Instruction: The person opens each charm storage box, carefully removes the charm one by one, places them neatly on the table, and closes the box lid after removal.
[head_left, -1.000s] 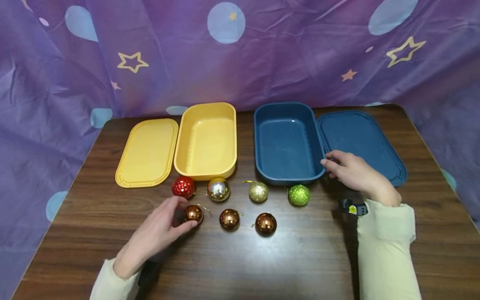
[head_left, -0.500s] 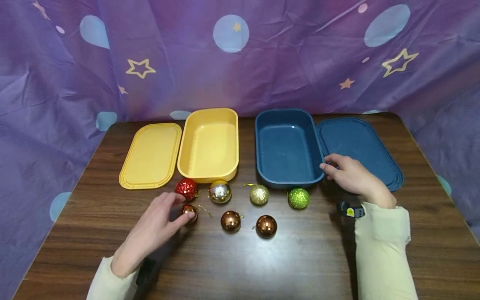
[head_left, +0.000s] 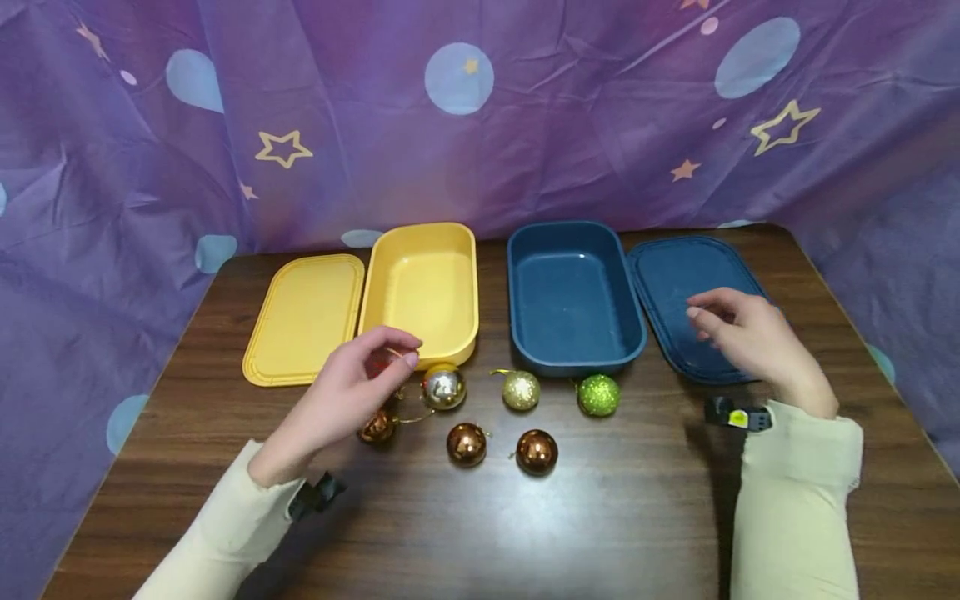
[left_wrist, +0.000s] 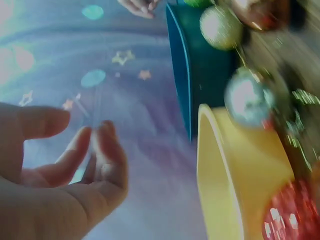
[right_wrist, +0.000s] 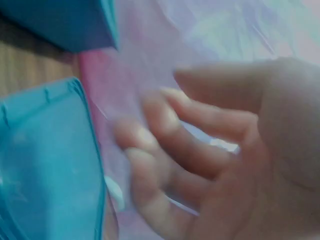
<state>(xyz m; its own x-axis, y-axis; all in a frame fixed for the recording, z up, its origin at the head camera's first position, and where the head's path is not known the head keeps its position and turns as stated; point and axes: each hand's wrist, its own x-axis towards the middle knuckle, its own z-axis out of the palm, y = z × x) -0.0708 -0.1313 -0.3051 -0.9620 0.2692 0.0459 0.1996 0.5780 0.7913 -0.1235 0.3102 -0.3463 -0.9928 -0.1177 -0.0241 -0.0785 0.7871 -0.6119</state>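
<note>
My left hand [head_left: 356,383] hovers above the front left of the yellow box [head_left: 465,325], fingers loosely bent. Nothing shows between the fingers in the left wrist view. Beneath it lie a red glitter bauble [left_wrist: 290,215], mostly covered in the head view, and a brown bauble [head_left: 377,427], partly covered. My right hand [head_left: 753,333] is over the blue lid [head_left: 675,292], holding nothing, its fingers relaxed. Along the boxes' front sit a silver-gold bauble [head_left: 444,388], a pale gold glitter bauble [head_left: 521,390] and a green glitter bauble [head_left: 598,395].
The blue box [head_left: 577,367] stands right of the yellow one, both without lids on. A yellow lid [head_left: 303,317] lies flat at the left. Two more brown baubles, one left [head_left: 467,444] and one right [head_left: 536,452], lie nearer the front. A purple curtain [head_left: 375,108] hangs behind the table.
My left hand has risen away from the brown bauble and moved up and right. My right hand has left the blue box's edge and shifted right over the lid.
</note>
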